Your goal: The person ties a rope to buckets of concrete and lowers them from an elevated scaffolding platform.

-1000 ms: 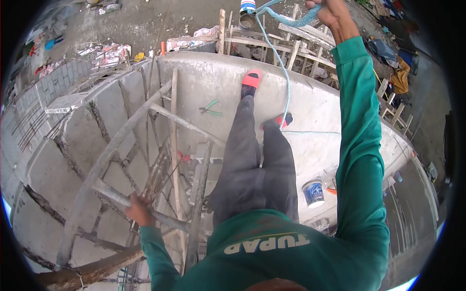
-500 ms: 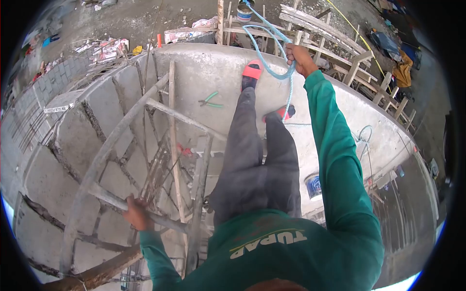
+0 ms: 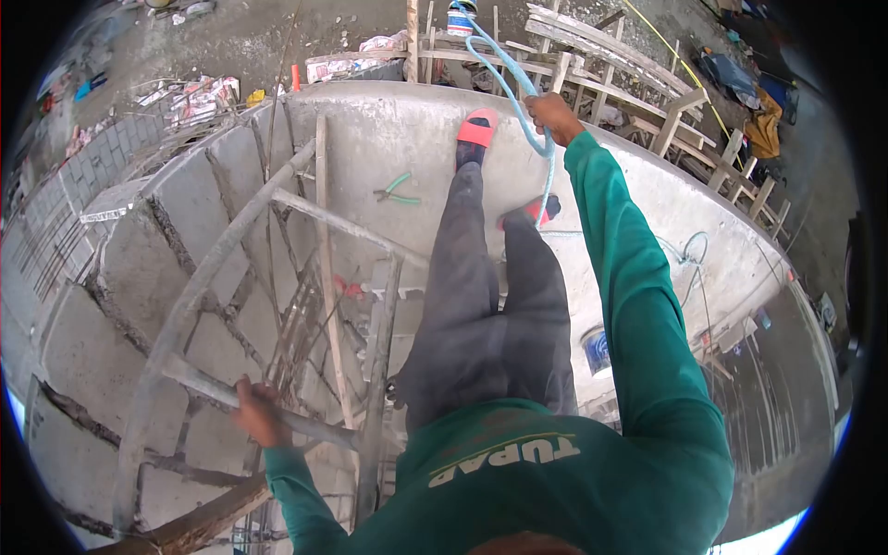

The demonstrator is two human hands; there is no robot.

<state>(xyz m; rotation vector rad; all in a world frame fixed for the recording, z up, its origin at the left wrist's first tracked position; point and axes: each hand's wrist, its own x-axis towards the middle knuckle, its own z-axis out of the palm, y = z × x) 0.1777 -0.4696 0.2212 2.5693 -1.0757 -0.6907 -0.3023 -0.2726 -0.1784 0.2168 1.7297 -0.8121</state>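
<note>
My right hand is closed around a light blue rope, held out over the edge of the concrete slab. One stretch of rope runs away to a bucket at the top of the view; another drops past the hand to my feet and trails right along the slab. On the left, my left hand grips a grey metal pipe, a crossbar of the scaffold frame. Pliers with green handles lie on the slab beside my foot.
A second bucket stands to the right of my legs. Wooden formwork lines the far side beyond the slab's edge. Scaffold pipes cross at left over a concrete block wall. A yellow line stretches at upper right.
My right hand has moved slightly left with the rope, and the rope's hanging loop has become narrower. My left hand stays on the pipe. The whole view has shifted a little.
</note>
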